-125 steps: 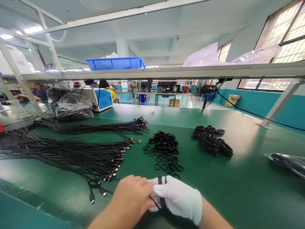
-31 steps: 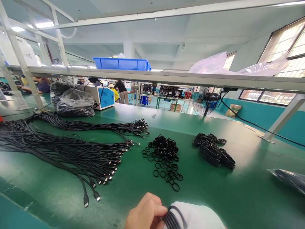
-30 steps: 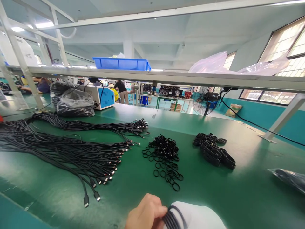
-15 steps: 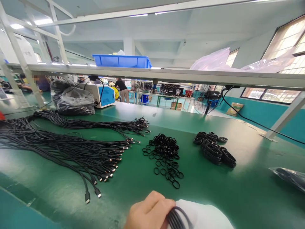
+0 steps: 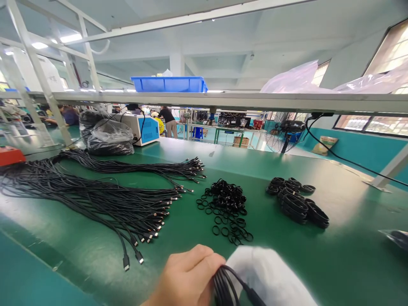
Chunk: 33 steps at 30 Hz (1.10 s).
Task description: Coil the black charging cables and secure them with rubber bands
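At the bottom centre, my left hand (image 5: 188, 272) is closed around a coiled black cable (image 5: 223, 287). Its loops bunch beneath my thumb and fingers, and a thicker connector end points down and right. Close beside the coil is my right hand (image 5: 270, 272), in what looks like a white glove; blur hides its fingers. Beyond both hands lies a pile of small black rings (image 5: 228, 197), some scattered loose toward me. To the left, long black cables (image 5: 117, 204) are spread out with their metal plugs facing right. Several coiled cables (image 5: 295, 202) are heaped on the right.
The green table (image 5: 178, 250) runs under a long shelf (image 5: 236, 100) holding a blue tray (image 5: 168, 85) and plastic bags. Bagged black goods (image 5: 110, 138) and a white-and-blue machine (image 5: 146, 129) stand at the back left. A fan (image 5: 285, 131) and a person (image 5: 167, 119) are behind.
My left hand has moved slightly up and left with the coil, and the cable's connector end now shows. The white-covered hand has risen higher. The whole view has shifted a little.
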Available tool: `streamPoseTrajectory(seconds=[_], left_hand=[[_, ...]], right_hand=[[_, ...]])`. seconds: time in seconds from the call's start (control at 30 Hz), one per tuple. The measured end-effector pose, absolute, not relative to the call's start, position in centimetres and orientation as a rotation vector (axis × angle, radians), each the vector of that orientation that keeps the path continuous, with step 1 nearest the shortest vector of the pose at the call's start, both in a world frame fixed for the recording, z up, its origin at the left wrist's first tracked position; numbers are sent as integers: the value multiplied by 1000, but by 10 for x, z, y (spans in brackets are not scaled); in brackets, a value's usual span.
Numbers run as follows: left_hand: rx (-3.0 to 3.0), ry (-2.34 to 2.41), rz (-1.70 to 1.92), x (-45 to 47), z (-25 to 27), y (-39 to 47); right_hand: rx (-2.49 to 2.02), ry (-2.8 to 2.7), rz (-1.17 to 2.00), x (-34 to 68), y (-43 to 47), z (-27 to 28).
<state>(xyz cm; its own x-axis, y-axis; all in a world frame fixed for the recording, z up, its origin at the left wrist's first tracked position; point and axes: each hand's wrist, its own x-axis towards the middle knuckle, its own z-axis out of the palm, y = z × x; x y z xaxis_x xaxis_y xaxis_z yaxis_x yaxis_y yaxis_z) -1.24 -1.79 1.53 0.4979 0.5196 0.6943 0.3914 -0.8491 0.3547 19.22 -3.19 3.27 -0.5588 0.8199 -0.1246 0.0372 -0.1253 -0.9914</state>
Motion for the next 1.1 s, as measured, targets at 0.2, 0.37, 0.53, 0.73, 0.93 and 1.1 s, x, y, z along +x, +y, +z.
streamPoseTrajectory(seconds=[0.2,0.37,0.53,0.73,0.93,1.1], left_hand=[[2406,817,976,-14,17,-11],[2208,889,832,-17,29,-7],[2180,966,772,-16,27,-6],[1895,1248,661,-10,36,-6],[1482,1203,650,-3,32,-4],[1595,1334,632,1,26,-1]], right_hand=[[-1048,-1508,1624,173,-20,9],[-1059,-1551,1717,160,-14,-4],[-1021,-1489,1714,146,-3,2],[-929,-1319,2033,137,-9,21],[-911,-1200,2085,138,-12,15],[-918,-1151,2101,137,-13,7]])
